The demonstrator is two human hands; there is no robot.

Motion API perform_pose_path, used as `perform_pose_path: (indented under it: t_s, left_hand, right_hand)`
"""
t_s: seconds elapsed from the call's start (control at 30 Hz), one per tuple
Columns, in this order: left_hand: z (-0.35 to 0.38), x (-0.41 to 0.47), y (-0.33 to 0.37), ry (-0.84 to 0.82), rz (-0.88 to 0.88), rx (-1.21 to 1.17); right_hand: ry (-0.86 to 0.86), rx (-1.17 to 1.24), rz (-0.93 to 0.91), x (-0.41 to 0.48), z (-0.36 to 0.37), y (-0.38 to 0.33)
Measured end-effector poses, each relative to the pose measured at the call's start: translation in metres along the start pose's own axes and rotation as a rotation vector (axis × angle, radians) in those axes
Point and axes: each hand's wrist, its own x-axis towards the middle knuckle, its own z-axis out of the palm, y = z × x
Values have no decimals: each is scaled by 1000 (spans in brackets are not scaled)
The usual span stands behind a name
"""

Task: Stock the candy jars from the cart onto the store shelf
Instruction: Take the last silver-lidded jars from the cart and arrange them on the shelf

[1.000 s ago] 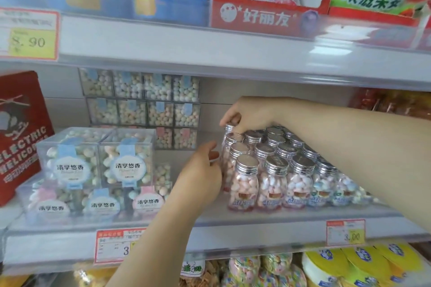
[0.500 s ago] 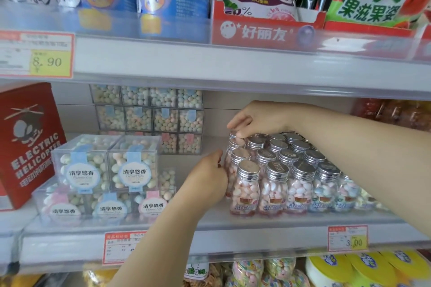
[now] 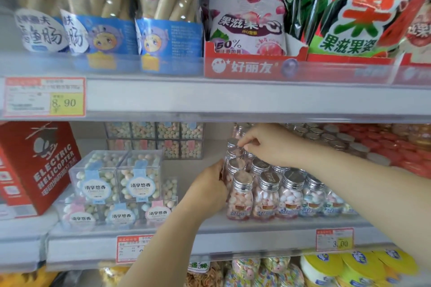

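Small clear candy jars [image 3: 265, 196] with silver caps and pastel sweets stand packed in rows on the middle shelf [image 3: 245, 228]. My left hand [image 3: 210, 190] presses against the left side of the front jars, thumb up by a cap; its fingers are mostly hidden. My right hand [image 3: 265, 144] reaches in from the right, over the rows. Its fingertips pinch the cap of a rear left jar [image 3: 233, 143]. No cart is in view.
Clear cubes of candy balls [image 3: 116, 177] sit left of the jars, more stacked at the back. A red helicopter box [image 3: 35, 165] stands far left. Red-capped jars [image 3: 396, 151] fill the right. The upper shelf [image 3: 233, 98] hangs low over the hands, and snacks lie below.
The view has tilted up, showing more of the top shelf. Both hands stay at the jar cluster. The right hand's fingers have curled down onto a rear cap.
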Motion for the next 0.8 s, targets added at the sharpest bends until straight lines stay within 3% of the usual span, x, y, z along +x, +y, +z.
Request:
perform_pose_path:
  t_s: [0.17, 0.27, 0.37, 0.43, 0.57, 0.7, 0.8]
  left_hand:
    - [-16, -24, 20, 109, -50, 27]
    - [-25, -66, 31, 143, -44, -2]
    - [-34, -124, 25, 133, -36, 3]
    - [-38, -167, 7, 104, -53, -13]
    - [-41, -251, -64, 13, -209, -21]
    - [-28, -329, -163, -157, -395, 32]
    - [-15, -379, -223, -268, -508, 37]
  right_hand:
    - [-177, 10, 72, -23, -11, -6]
    - [-77, -15, 45, -45, -20, -8]
    - [111, 28, -133, -89, -12, -23]
    - [145, 121, -226, -133, 2, -44]
    - [-108, 387, -263, -222, 66, -94]
    - [-467, 465, -69, -290, 169, -135]
    - [-639, 504, 148, -325, 245, -151]
